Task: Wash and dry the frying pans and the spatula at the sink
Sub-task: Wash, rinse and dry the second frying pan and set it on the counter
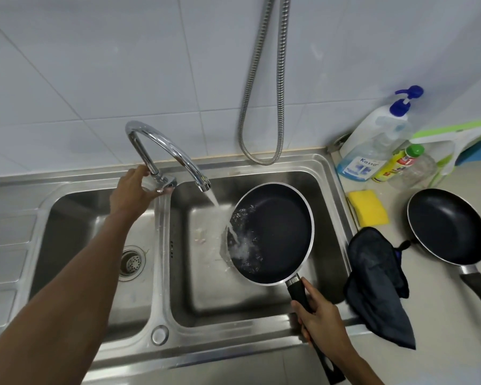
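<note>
The steel double sink (233, 354) fills the left and middle of the view, with a round drain strainer (132, 262) in the left basin. The left hand (132, 187) reaches forward over that basin to the foot of the curved chrome tap (167, 147). Its thumb lies by the neck and its fingers are at the lever, but I cannot tell whether they curl round it. Water (214, 202) runs from the spout into the right basin and splashes on the left edge of the frying pan (278, 234), which is held tilted over that basin. The right hand (321, 319) grips this pan's black handle, fingers wrapped round it, above the sink's front rim. A metal hose (264, 107) hangs in a loop against the tiled wall behind. On the worktop (442, 315) to the right, a dark blue cloth (378, 276) drapes over the sink's edge, with a yellow sponge (368, 208) just behind it. Soap bottles (372, 151) stand near the wall. A second frying pan (447, 226) rests flat on the worktop, handle pointing toward the person.
</note>
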